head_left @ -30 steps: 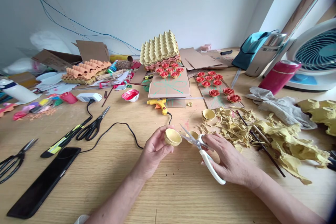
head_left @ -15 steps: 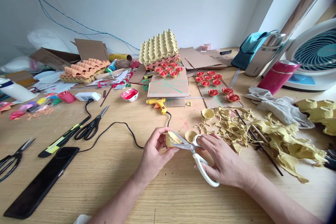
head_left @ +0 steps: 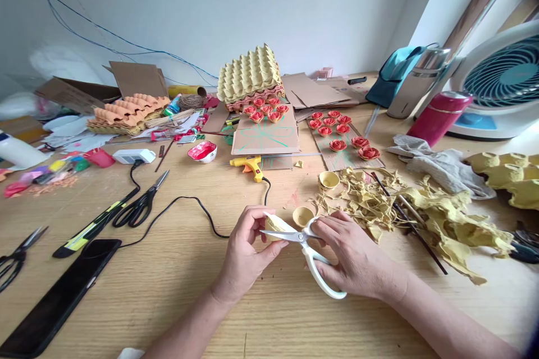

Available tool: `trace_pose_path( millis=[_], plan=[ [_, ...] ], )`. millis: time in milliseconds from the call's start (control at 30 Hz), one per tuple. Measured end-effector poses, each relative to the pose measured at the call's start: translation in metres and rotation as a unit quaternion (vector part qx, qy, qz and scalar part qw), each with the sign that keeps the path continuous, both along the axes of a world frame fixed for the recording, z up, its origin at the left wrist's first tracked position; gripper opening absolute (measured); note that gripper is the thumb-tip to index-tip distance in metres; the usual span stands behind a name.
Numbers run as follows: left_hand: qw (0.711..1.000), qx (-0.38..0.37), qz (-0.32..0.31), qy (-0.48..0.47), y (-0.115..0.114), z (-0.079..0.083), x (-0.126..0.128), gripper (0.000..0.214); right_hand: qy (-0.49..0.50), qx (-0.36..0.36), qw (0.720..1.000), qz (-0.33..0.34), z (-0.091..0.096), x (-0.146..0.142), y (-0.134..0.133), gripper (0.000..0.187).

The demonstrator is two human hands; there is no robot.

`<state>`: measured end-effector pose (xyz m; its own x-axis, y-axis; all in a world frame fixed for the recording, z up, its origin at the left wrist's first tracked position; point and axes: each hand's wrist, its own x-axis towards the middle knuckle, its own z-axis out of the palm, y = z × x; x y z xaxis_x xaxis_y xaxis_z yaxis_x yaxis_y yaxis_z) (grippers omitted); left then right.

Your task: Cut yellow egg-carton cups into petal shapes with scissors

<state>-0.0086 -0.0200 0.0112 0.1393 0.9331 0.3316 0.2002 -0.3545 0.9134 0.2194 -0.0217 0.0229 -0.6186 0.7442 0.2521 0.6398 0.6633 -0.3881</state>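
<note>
A small yellow pulp cup [head_left: 273, 223] is held in the left hand [head_left: 247, 249], its wall pinched between thumb and fingers, above the near middle of the wooden table [head_left: 189, 305]; white-handled scissors [head_left: 301, 237] are gripped in the right hand [head_left: 351, 257], fingers and thumb being passed through the handles; the two hands are kept apart, with the blades laid across the cup between them; whether the rim is being cut cannot be told for certain, as the contact is partly hidden by the blades.

A loose cup [head_left: 302, 217] is seen on the table just beyond the scissors; stacked cups [head_left: 329, 180] are noted farther back, beside a heap of yellow scraps [head_left: 365, 200]; a yellow glue gun [head_left: 251, 166] is placed near the cardboard [head_left: 265, 143], on which red flowers [head_left: 274, 116] are set; black-handled scissors [head_left: 138, 207] are laid to the left.
</note>
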Motion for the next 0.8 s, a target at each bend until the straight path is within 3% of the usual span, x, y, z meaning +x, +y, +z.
trace_pose_path(
  millis=[600,800],
  plan=[
    [1.000,0.023,0.020,-0.002,-0.0049,-0.0018,0.0011,0.038,0.024,0.038,0.998,0.033,-0.0030,0.0044,-0.0040,0.025],
    [0.998,0.004,-0.010,-0.064,-0.0083,0.0016,0.0028,0.040,0.029,0.040,0.998,0.043,-0.0060,0.0058,-0.0039,0.027]
  ],
)
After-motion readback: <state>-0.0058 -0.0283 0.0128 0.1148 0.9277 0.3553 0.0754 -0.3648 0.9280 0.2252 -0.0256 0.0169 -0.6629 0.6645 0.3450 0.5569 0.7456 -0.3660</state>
